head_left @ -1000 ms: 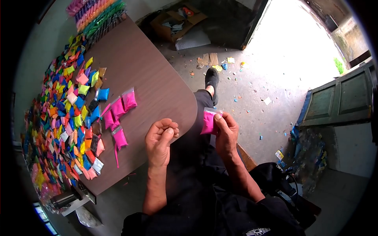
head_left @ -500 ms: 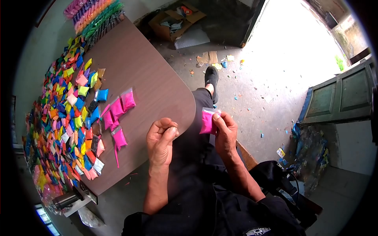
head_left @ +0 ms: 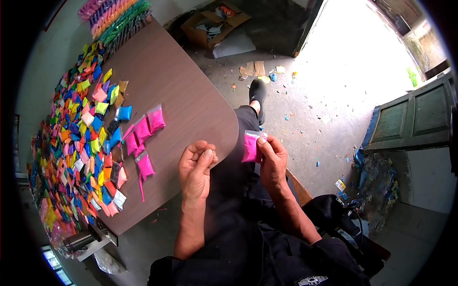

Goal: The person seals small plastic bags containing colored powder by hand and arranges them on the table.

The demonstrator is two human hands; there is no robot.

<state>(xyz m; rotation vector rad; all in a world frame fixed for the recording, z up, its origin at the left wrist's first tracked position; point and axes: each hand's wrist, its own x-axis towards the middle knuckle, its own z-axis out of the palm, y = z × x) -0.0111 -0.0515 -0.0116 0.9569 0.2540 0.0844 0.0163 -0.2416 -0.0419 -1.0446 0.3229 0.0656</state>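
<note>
My right hand (head_left: 273, 164) pinches a small zip bag of bright pink stuff (head_left: 252, 147) between thumb and fingers, its clear top edge upward, above my lap. To the left, near the rounded table corner, my left hand (head_left: 195, 169) is closed, thumb pressed on curled fingers. Whether anything sits in that pinch is hidden. Further left on the brown table (head_left: 186, 95) lie several more pink bags, one of them a single bag (head_left: 145, 164) set apart from the group. A thin pink strip (head_left: 141, 188) extends below that single bag.
A big heap of small multicoloured packets (head_left: 86, 148) covers the table's left side. Bundles of coloured tools in plastic (head_left: 112, 21) lie at its far end. An open cardboard box (head_left: 214, 26) stands on the littered floor (head_left: 305, 119). A green door panel (head_left: 410, 119) is at right.
Both hands stay nearly in place, with the pink bag still in the right. The left thumb and fingers have shifted slightly. The view has moved a little.
</note>
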